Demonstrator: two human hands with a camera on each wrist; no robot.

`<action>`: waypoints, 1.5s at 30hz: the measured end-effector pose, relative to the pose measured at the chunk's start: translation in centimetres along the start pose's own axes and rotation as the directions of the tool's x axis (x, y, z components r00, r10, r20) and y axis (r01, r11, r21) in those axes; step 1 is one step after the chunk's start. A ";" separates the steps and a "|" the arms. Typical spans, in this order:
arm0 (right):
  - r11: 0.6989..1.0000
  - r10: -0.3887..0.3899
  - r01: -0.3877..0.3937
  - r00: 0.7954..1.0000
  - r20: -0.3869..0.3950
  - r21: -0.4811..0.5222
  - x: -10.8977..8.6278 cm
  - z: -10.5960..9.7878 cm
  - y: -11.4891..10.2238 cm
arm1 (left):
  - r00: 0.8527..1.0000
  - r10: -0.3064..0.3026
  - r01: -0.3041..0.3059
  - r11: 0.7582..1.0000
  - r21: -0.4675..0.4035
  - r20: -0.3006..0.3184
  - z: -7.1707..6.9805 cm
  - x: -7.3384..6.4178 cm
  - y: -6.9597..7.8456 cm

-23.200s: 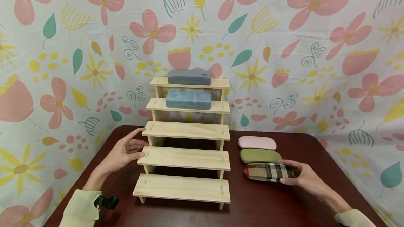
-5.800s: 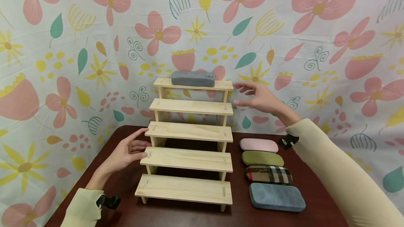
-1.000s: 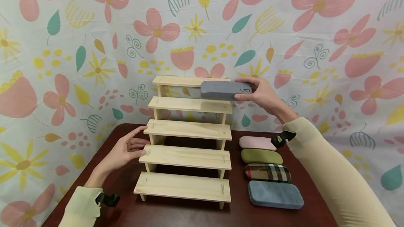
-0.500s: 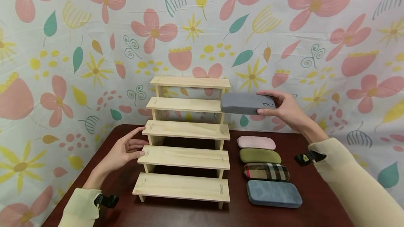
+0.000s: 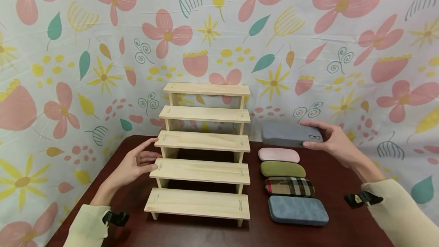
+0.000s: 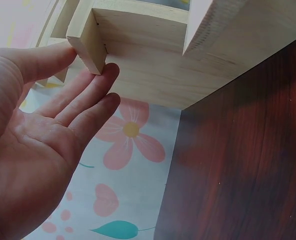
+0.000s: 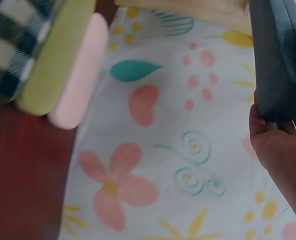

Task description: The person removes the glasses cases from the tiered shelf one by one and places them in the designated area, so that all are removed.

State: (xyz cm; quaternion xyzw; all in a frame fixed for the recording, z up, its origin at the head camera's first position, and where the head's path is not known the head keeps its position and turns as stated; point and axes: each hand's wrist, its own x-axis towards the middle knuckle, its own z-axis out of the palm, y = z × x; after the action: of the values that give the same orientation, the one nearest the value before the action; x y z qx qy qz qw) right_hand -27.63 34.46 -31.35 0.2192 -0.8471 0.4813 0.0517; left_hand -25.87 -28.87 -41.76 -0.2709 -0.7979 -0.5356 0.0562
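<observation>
My right hand point(image 5: 330, 140) grips one end of a grey glasses case point(image 5: 286, 134) printed with a small glasses outline, holding it raised behind the case row. The right wrist view shows fingers point(image 7: 258, 122) and thumb around this grey case point(image 7: 280, 60). My left hand point(image 5: 132, 167) touches the left side of a stepped wooden display rack point(image 5: 202, 140), its index finger at the third shelf and thumb at the fourth. Up close in the left wrist view, the left hand point(image 6: 43, 135) has mostly straight fingers against the shelf end point(image 6: 85, 40).
On the dark red-brown table point(image 5: 274, 235), right of the rack, four cases lie in a row: pink point(image 5: 279, 155), olive green point(image 5: 282, 169), plaid point(image 5: 289, 186) and blue point(image 5: 298, 210). A flower-patterned cloth point(image 5: 219, 22) hangs behind. The rack's shelves are bare.
Earlier, the blue case moved from the second shelf to the table. Over the last second, my right hand has carried the grey case from the rack's top rightward and down. My left hand stays put.
</observation>
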 end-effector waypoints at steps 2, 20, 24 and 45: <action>1.000 -0.001 0.001 1.000 -0.005 -0.006 -0.8 -0.3 0.9 | 1.000 0.000 0.000 1.000 -0.001 0.000 0.0 0.0 0.0; 0.976 0.196 -0.200 0.979 -0.053 -0.084 -7.0 -4.6 8.7 | 1.000 0.010 -0.010 1.000 0.006 -0.006 0.0 -0.1 0.0; 0.955 0.290 -0.291 0.957 -0.032 -0.051 -8.2 -5.3 10.2 | 1.000 -0.003 0.003 1.000 -0.006 0.000 0.1 -0.1 0.0; 0.836 0.538 -0.530 0.843 0.021 -0.141 -12.5 -8.4 16.2 | 1.000 -0.001 0.001 1.000 -0.008 -0.003 0.1 0.0 0.0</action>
State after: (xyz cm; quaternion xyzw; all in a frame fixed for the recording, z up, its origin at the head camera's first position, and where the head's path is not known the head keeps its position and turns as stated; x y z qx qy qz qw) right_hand -24.24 52.63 -43.42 -0.0150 -0.9052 0.4138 -0.0958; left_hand -25.86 -28.78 -41.84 -0.2699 -0.7958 -0.5392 0.0561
